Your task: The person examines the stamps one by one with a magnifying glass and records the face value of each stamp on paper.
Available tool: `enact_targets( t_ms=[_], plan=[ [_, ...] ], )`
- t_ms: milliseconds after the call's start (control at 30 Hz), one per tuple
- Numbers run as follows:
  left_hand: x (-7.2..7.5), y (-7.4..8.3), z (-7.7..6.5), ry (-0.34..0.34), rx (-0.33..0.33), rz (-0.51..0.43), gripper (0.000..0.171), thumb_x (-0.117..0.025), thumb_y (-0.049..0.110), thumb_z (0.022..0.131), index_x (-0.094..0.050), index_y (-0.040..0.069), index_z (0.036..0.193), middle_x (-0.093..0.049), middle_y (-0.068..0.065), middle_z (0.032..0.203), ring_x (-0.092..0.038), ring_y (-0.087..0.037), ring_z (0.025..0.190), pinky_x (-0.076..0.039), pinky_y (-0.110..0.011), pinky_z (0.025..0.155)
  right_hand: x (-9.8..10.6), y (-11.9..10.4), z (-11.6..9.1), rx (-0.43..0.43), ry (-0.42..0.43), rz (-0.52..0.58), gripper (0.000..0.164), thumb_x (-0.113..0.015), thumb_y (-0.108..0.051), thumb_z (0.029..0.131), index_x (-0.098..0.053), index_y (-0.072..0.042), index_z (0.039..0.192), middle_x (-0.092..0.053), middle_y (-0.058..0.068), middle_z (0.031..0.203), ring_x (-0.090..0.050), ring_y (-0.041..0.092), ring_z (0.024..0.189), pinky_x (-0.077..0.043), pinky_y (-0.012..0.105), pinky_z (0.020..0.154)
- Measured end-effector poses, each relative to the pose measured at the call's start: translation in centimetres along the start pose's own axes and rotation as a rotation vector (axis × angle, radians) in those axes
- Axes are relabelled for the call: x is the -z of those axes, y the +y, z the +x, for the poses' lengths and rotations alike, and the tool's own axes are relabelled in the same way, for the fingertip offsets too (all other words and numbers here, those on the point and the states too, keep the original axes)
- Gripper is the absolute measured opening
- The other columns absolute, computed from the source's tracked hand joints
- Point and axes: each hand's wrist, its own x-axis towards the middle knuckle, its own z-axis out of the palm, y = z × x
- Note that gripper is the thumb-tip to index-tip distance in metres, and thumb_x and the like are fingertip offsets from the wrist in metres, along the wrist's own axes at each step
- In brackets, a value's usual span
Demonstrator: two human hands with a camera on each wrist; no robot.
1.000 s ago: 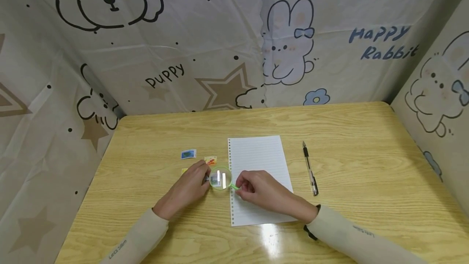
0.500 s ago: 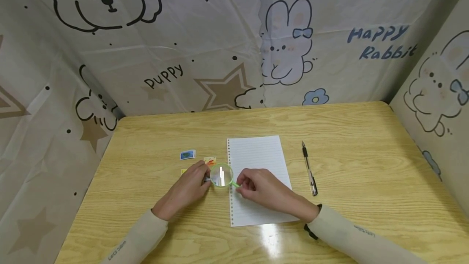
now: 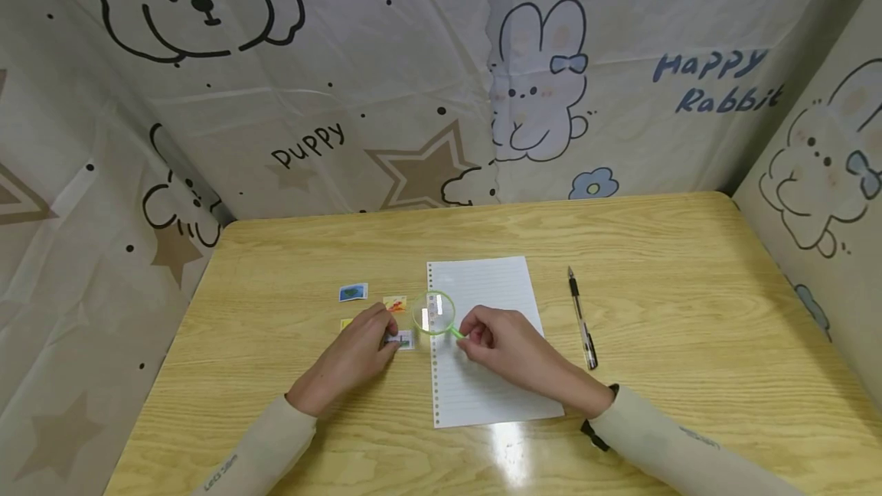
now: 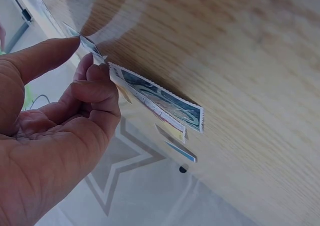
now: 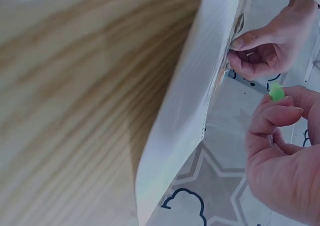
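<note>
The right grip pinches a green handle between thumb and fingers. Above it, well apart, the left grip curls its fingers; what they touch is too small to tell. White paper spans left of the right grip, wood-grained desk beyond; star-printed cloth hangs lower left.

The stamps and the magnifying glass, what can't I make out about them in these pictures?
Yellow stamp: head view, mostly covered by the left hand.
Pinched stamp: head view, one end behind the left fingers; any lettering is too small to read.
What lies behind the magnifying glass lens: head view, partly washed out by white reflections.
Handle's far end: head view, hidden in the right hand.
</note>
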Motion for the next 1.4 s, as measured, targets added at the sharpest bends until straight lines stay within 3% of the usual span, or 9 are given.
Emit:
enact_targets(
  t_ms=[467, 1400],
  plan=[
    [0.1, 0.1, -0.1, -0.006, 0.006, 0.005, 0.011, -0.078, -0.004, 0.098, -0.068, -0.002, 0.099, -0.056, -0.005, 0.094, -0.051, -0.017, 0.083, -0.051, -0.036, 0.076, 2.5, 1.1, -1.1, -0.111, 0.148, 0.011, 0.009, -0.080, -0.008, 0.097, -0.072, -0.009, 0.098, -0.064, -0.009, 0.078, -0.058, 0.009, 0.068, -0.048, 0.025, 0.061],
    [-0.1, 0.0, -0.1, -0.014, 0.016, 0.004, 0.011, -0.078, -0.002, 0.098, -0.067, -0.001, 0.099, -0.056, -0.004, 0.094, -0.049, -0.016, 0.083, -0.050, -0.036, 0.076, 5.9, 3.4, -4.3, -0.284, 0.224, 0.072, 0.012, -0.077, -0.012, 0.102, -0.069, -0.003, 0.104, -0.065, 0.001, 0.086, -0.059, 0.014, 0.073, -0.046, 0.024, 0.058]
  ],
)
